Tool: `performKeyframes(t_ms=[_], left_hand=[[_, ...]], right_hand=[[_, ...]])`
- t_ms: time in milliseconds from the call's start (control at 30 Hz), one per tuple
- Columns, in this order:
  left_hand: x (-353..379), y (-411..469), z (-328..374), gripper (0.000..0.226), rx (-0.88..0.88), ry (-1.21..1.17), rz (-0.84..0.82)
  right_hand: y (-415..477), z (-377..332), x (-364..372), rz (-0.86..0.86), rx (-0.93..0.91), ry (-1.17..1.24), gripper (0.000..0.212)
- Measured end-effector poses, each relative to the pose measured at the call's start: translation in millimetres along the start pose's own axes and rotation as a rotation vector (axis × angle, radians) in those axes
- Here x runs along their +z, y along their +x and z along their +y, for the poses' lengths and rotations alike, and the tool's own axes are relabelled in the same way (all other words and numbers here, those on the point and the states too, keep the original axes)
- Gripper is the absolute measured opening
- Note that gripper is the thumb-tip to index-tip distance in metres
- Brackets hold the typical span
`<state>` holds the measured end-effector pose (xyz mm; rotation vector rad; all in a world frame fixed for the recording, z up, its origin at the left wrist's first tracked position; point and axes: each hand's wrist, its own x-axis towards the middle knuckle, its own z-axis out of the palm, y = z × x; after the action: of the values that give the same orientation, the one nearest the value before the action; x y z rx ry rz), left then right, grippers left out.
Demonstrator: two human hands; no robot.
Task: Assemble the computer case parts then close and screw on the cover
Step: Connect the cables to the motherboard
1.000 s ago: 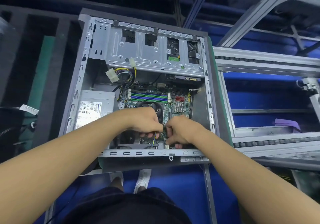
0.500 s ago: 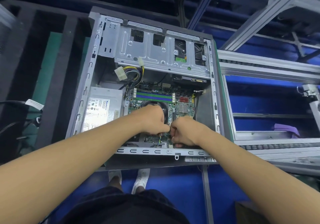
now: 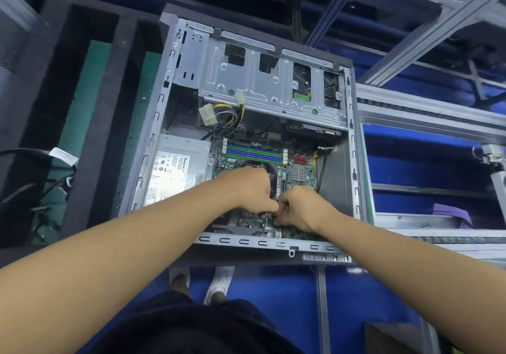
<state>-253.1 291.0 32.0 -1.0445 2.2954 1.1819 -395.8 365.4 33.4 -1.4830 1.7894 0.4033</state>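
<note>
Open computer case [image 3: 246, 241] lying flat, cover off. Inside, by its near rim: both hands pressed together low over the motherboard [image 3: 290, 145], wrists bent down, probably to steady a plug. Right hand [image 3: 301, 208] pinching a small dark connector [image 3: 275, 216]; left hand [image 3: 246, 189] curled, hold hidden.

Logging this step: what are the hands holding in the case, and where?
The right hand pinches a small dark connector; its fingers hide which part. Whether the left hand grips it cannot be told.
</note>
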Motion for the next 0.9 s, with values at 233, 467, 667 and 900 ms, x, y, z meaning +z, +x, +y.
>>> performKeyframes(t_ms=[233,467,667,900], left_hand=[[-2.2,-1.1,0.2,0.035,0.036,0.016,-0.025],[-5.0,-3.5,7.1,0.03,0.05,-0.059,-0.092],[-3.9,-2.7,8.2,0.039,0.021,-0.088,-0.094],[-4.3,-3.0,6.4,0.032,0.03,-0.068,-0.1]], right_hand=[[4.8,2.5,1.8,-0.041,-0.01,-0.027,0.004],[10.4,5.4,10.0,-0.01,-0.01,-0.143,0.042],[9.0,3.8,8.2,-0.026,-0.028,-0.163,0.038],[9.2,1.1,7.0,-0.036,-0.032,-0.199,0.039]])
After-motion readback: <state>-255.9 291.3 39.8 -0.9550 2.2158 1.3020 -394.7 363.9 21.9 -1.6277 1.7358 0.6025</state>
